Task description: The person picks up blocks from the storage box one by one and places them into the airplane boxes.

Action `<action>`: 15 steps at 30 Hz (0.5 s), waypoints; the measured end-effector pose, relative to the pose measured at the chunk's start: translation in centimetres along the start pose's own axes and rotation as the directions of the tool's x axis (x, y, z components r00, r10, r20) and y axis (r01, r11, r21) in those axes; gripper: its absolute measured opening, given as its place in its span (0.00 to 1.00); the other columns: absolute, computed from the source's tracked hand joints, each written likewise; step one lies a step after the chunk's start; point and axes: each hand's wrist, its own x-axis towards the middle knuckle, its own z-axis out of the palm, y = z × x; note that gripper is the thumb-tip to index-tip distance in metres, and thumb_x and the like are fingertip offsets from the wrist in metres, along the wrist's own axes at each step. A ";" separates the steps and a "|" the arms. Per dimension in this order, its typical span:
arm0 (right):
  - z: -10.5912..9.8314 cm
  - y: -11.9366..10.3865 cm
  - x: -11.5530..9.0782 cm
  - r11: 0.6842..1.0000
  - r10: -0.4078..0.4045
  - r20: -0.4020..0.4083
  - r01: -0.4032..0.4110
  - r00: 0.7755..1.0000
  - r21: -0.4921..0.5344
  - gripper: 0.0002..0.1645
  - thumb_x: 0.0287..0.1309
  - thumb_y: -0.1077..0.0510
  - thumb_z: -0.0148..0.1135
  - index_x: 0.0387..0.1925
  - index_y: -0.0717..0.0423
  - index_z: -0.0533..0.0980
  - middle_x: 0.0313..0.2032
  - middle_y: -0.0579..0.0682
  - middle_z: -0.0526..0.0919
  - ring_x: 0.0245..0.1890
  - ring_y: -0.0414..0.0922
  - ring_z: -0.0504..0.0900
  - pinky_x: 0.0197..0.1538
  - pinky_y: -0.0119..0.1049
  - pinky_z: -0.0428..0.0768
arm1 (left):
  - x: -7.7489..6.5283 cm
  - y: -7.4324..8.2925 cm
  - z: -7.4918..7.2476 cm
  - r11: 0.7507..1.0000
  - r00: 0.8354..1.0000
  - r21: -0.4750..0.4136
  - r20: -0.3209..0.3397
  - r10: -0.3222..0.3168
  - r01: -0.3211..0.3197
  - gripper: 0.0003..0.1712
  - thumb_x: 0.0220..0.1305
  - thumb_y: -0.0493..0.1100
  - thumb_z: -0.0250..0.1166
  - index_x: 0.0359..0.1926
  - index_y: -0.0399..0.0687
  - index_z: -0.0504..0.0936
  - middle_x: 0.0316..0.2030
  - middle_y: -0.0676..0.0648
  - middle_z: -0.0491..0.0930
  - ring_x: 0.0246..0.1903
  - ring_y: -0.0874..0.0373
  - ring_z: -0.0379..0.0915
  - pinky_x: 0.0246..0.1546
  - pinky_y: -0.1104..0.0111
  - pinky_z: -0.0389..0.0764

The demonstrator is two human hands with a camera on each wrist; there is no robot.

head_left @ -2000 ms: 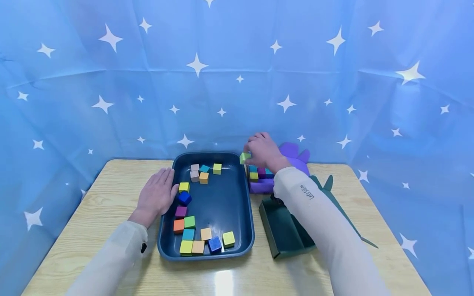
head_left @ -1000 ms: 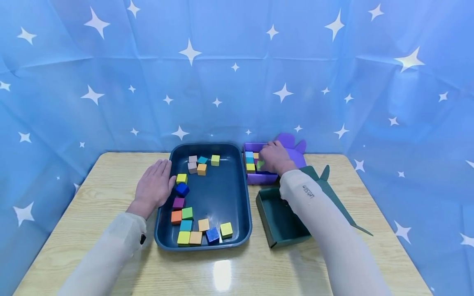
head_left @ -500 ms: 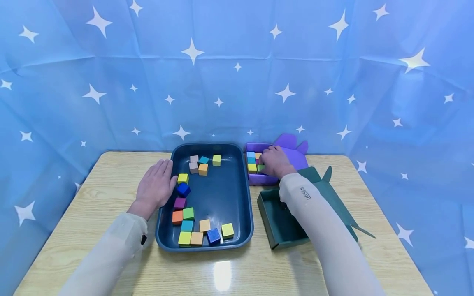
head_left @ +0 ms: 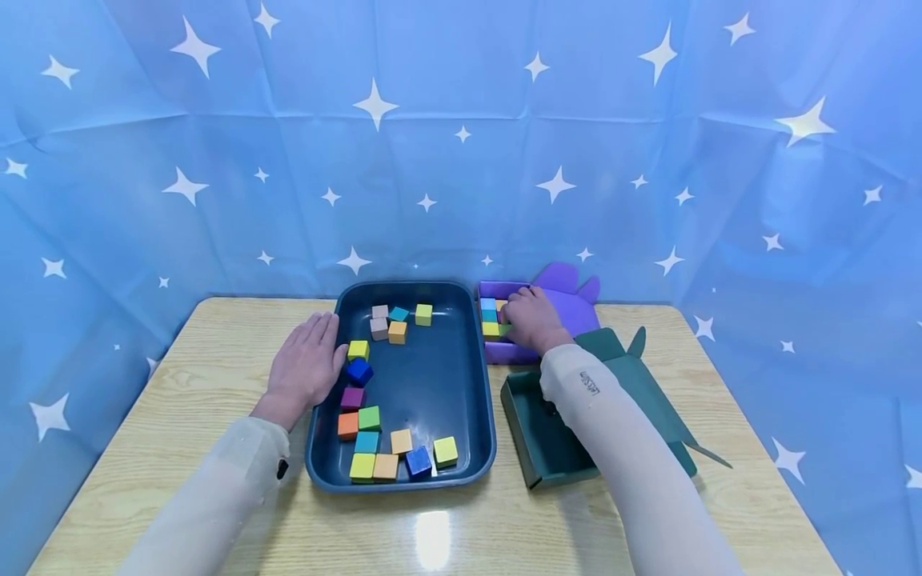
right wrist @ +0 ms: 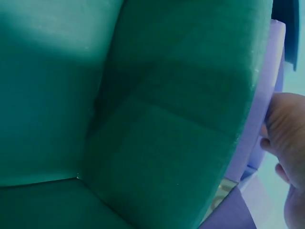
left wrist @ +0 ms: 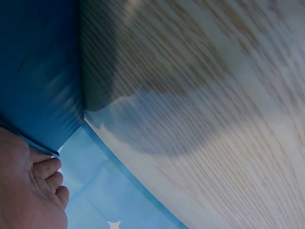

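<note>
My right hand (head_left: 535, 320) reaches down into the purple box (head_left: 510, 353) with its fingers curled at a green cube (head_left: 506, 329). Only a corner of that cube shows beside the fingers. Left of it in the box are a yellow cube (head_left: 491, 330), a teal cube (head_left: 489, 315) and a light blue cube (head_left: 488, 304). My left hand (head_left: 306, 364) rests with straight fingers along the left rim of a dark blue tray (head_left: 432, 384). Several coloured cubes lie in the tray, among them a purple cube (head_left: 352, 398) and an orange-red cube (head_left: 348, 426).
A dark green box (head_left: 551, 432) stands in front of the purple one, its lid (head_left: 644, 392) folded back to the right under my right forearm. The purple lid (head_left: 572, 308) leans open behind. A blue star-patterned cloth (head_left: 461, 200) hangs behind the wooden table (head_left: 216, 384).
My right hand has carried the green cube from over the tray's right edge down into the purple box and stays there, shifting slightly. The left hand has kept its place on the tray.
</note>
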 end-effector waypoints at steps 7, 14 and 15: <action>-0.1 0.2 -0.2 1.000 0.012 -0.027 -0.012 1.000 0.020 0.04 0.56 0.52 0.69 0.33 0.45 0.85 0.40 0.47 0.84 0.50 0.51 0.74 0.68 0.52 0.64 | -0.1 0.3 -0.1 1.000 1.000 -0.008 -0.006 0.002 -0.002 0.40 0.75 0.56 0.45 0.76 0.38 0.47 0.75 0.37 0.51 0.76 0.40 0.44 0.76 0.49 0.48; -2.7 -0.8 -0.1 0.995 0.046 -0.105 -0.036 0.993 0.098 0.15 0.58 0.48 0.68 0.45 0.48 0.85 0.49 0.49 0.84 0.58 0.53 0.72 0.69 0.53 0.61 | -0.2 0.3 -0.1 1.000 1.000 -0.008 -0.005 0.006 -0.006 0.39 0.75 0.55 0.45 0.76 0.37 0.47 0.75 0.36 0.51 0.76 0.40 0.43 0.76 0.49 0.48; -3.1 -1.1 0.0 0.994 0.045 -0.111 -0.033 0.993 0.104 0.16 0.59 0.48 0.67 0.47 0.48 0.84 0.51 0.48 0.83 0.59 0.52 0.72 0.70 0.53 0.61 | -0.2 0.3 -0.2 1.000 1.000 -0.010 -0.008 0.007 -0.007 0.39 0.75 0.55 0.45 0.76 0.37 0.47 0.75 0.36 0.51 0.76 0.40 0.43 0.76 0.49 0.48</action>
